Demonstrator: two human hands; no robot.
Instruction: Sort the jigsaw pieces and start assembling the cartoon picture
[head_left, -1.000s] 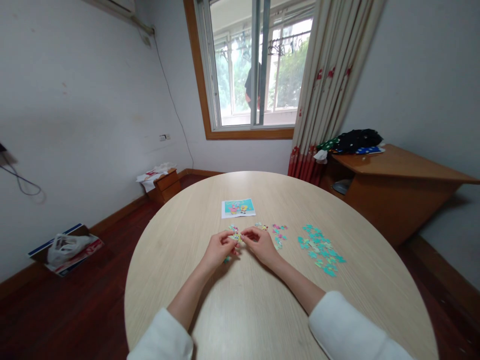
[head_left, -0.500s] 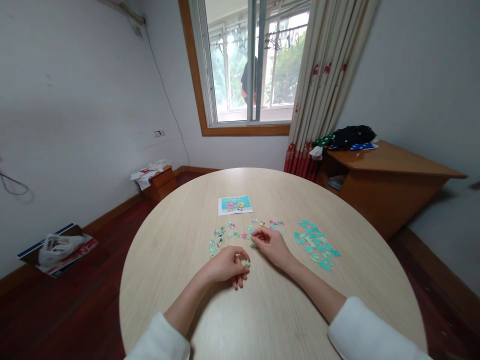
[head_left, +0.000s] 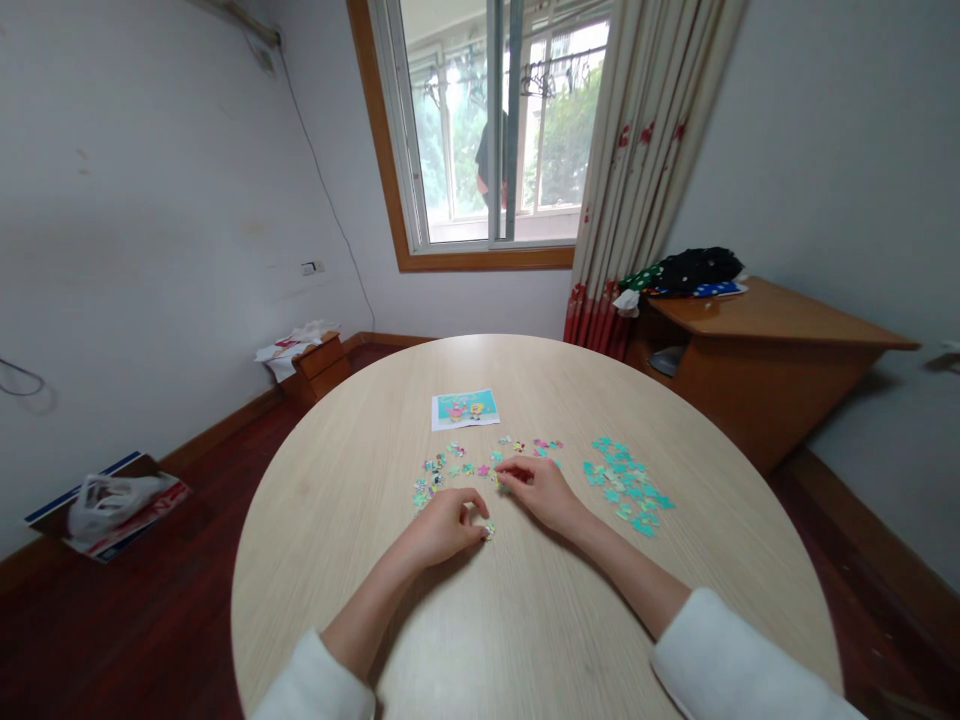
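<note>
My left hand point(head_left: 448, 528) is low over the table with its fingers curled in, the fingertips closed at a small multicoloured jigsaw puzzle piece point(head_left: 490, 532). To its right my right hand point(head_left: 538, 488) pinches a yellow-green puzzle piece point(head_left: 500, 482), partly hidden by the fingers. Between and beyond the hands, several loose pieces lie in an arc, among them a pink piece point(head_left: 484, 470). A group of turquoise pieces point(head_left: 626, 485) is spread to the right of my right hand. Behind the pieces lies a printed picture card point(head_left: 466, 409) with cartoon figures on turquoise.
All of this lies on a round pale wooden table point(head_left: 337, 600). A wooden desk point(head_left: 787, 325) with cloths on it stands at the right. On the floor at left is a plastic bag point(head_left: 112, 505) on flat boxes. Beyond the window a person point(head_left: 493, 165) is partly visible.
My left hand's fingers have drawn in, and its lower fingers no longer show beneath. My right hand has hardly moved over the pieces. The whole view has shifted slightly.
</note>
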